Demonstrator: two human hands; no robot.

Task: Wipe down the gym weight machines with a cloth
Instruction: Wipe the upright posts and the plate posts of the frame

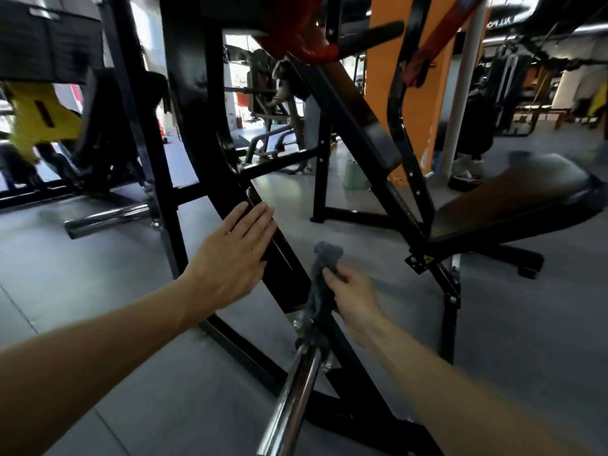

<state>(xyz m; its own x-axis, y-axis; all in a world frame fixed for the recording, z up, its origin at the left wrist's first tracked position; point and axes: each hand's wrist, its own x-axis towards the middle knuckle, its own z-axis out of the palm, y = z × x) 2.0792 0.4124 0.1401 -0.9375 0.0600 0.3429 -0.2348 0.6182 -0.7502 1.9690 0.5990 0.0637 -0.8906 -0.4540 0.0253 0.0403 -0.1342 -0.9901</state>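
Bracing the left hand (pixel 230 255), fingers flat, on the black frame strut (pixel 279 255), the person is pinching a grey cloth (pixel 324 278) in the right hand (pixel 352 294); pressing it flat along the strut should be cleaning better.

No legible text; only blurred, mirrored white lettering on the dark ceiling band (pixel 518 14), unreadable.
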